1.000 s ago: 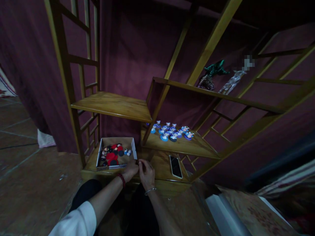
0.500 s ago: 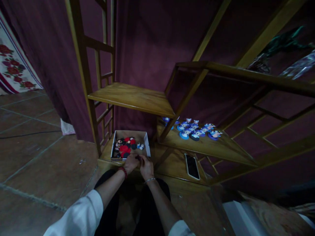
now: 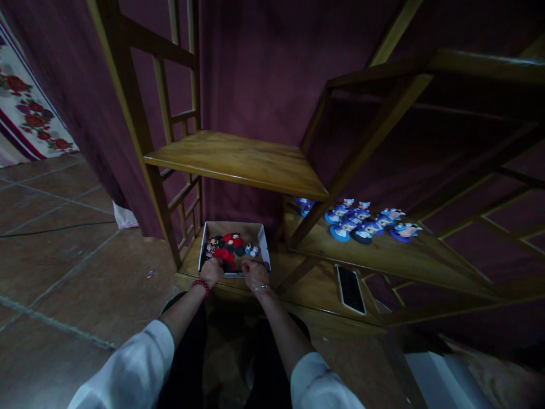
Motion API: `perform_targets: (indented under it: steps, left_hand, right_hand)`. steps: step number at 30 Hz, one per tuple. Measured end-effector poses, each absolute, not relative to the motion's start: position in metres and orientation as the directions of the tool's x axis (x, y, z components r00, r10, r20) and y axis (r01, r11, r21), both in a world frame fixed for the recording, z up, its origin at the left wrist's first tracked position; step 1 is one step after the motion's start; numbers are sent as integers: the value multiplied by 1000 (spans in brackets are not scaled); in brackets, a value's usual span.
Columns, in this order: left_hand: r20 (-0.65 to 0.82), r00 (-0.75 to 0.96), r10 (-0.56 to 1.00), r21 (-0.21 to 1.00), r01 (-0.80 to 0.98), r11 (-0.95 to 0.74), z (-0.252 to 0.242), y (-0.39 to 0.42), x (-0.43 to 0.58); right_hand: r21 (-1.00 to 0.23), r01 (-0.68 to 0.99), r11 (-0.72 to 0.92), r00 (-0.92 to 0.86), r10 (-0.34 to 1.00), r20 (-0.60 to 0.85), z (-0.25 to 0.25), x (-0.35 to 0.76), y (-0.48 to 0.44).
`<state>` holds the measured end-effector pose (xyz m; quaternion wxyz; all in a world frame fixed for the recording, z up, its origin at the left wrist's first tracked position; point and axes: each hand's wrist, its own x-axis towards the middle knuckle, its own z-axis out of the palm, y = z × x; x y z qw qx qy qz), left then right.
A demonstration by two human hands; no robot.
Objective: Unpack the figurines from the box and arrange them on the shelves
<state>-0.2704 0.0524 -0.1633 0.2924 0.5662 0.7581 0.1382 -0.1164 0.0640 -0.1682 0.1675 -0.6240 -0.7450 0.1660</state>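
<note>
A shallow cardboard box (image 3: 266,250) holds red and black toy figure parts (image 3: 223,255) on its left and middle, with small blue-and-white pieces (image 3: 251,250) toward its right. My left hand (image 3: 212,271) is over the box's front left edge, fingers curled close to the red parts; whatever they grip is hidden. At the front right edge, my right hand (image 3: 255,274) has its thumb and fingers drawn together above the box. Anything in that pinch is too small to make out. A gap separates the two hands.
Several blue-and-purple figurines (image 3: 361,222) stand on a wooden shelf to the right. Below it lies a phone (image 3: 351,288) on the lower board. Another wooden shelf (image 3: 242,162) juts out above the box. A light-coloured box (image 3: 438,380) is at the lower right.
My hands were together before the box's front edge, around a small dark thing. They have parted, the left moving left and the right over the box edge. The view has shifted.
</note>
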Motion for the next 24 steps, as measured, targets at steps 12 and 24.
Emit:
perform_targets:
  steps: [12, 24]
  left_hand:
    - [-237, -122, 964, 463, 858, 222, -184, 60, -281]
    - [-283, -53, 958, 461, 868, 184, -182, 69, -279]
  right_hand:
    - [-522, 848, 88, -193, 969, -151, -195, -143, 91]
    - [-462, 879, 115, -232, 951, -204, -203, -148, 103]
